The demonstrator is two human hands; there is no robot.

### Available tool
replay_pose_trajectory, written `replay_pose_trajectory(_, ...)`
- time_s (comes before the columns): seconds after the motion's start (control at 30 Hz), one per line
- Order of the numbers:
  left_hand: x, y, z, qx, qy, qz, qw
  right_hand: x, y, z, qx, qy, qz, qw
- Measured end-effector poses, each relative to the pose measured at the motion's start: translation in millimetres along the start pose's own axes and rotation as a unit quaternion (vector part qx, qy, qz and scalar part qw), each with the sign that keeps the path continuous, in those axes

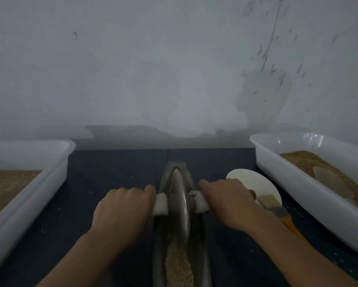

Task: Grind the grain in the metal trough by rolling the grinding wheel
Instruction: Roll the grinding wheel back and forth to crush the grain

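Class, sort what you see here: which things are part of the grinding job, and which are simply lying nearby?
In use:
grinding wheel
metal trough
grain
left hand and right hand, gripping the wheel's handles

Lying about:
left tray
right tray
white disc
brush

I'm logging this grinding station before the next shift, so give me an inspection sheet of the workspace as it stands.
Surface: dark table, specks scattered on it.
Job's things: metal trough runs away from the person; grinding wheel stands upright in it; grain lies in the near end.
Clutter: left tray and right tray, white, both holding brown grain; white disc; brush beside the right hand.
Grippers: left hand and right hand each grip a white handle either side of the wheel.
Cables: nothing seen.
Surroundings: pale wall, marked at upper right.
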State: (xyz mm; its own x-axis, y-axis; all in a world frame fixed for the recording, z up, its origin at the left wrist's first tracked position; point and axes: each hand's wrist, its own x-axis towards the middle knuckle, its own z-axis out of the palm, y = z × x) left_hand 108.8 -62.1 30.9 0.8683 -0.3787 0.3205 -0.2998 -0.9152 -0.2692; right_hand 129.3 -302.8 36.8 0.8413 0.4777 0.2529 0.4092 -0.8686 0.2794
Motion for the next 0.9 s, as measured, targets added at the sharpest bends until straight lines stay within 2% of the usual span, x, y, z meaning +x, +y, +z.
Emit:
replay_pose_trajectory(0.07, 16.0, -1.2, 3.3, 0.001, 0.026, -0.009, 1.000, 12.3, 6.8, 2.5, 0.025, -0.010, 0.011, 1.000)
replay_pose_trajectory(0.17, 18.8, -2.7, 1.7, -0.001, 0.001, -0.013, 1.000, 10.3, 6.9, 0.2, 0.033, -0.014, 0.012, 0.999)
replay_pose_trajectory(0.3, -14.8, -0.4, -3.0, -0.025, -0.031, 0.008, 0.999, -21.5, -7.5, -9.0, 0.038, -0.022, -0.025, 0.999)
replay_pose_trajectory(0.37, -30.9, 1.2, -5.4, -0.020, -0.040, 0.031, 0.999, -38.7, -14.4, -13.5, 0.019, -0.001, -0.058, 0.998)
replay_pose_trajectory(0.47, -33.8, 3.0, -13.1, -0.031, -0.028, 0.066, 0.997, -48.8, -18.7, -16.3, 0.006, -0.014, -0.035, 0.999)
replay_pose_trajectory(0.5, -30.9, 2.6, -12.7, -0.030, -0.047, 0.057, 0.997, -45.2, -17.9, -15.9, 0.006, -0.015, -0.028, 0.999)
replay_pose_trajectory(0.67, -6.4, -0.5, 9.0, -0.013, 0.005, -0.035, 0.999, 1.4, -5.9, -11.0, -0.014, -0.005, -0.008, 1.000)
replay_pose_trajectory(0.77, 6.0, -0.2, 8.8, -0.023, -0.006, -0.043, 0.999, 14.3, -1.5, -12.2, -0.013, -0.009, -0.003, 1.000)
replay_pose_trajectory(0.9, -10.3, 2.0, -4.8, -0.024, -0.030, -0.004, 0.999, -16.0, -11.5, -15.2, 0.014, -0.045, 0.007, 0.999)
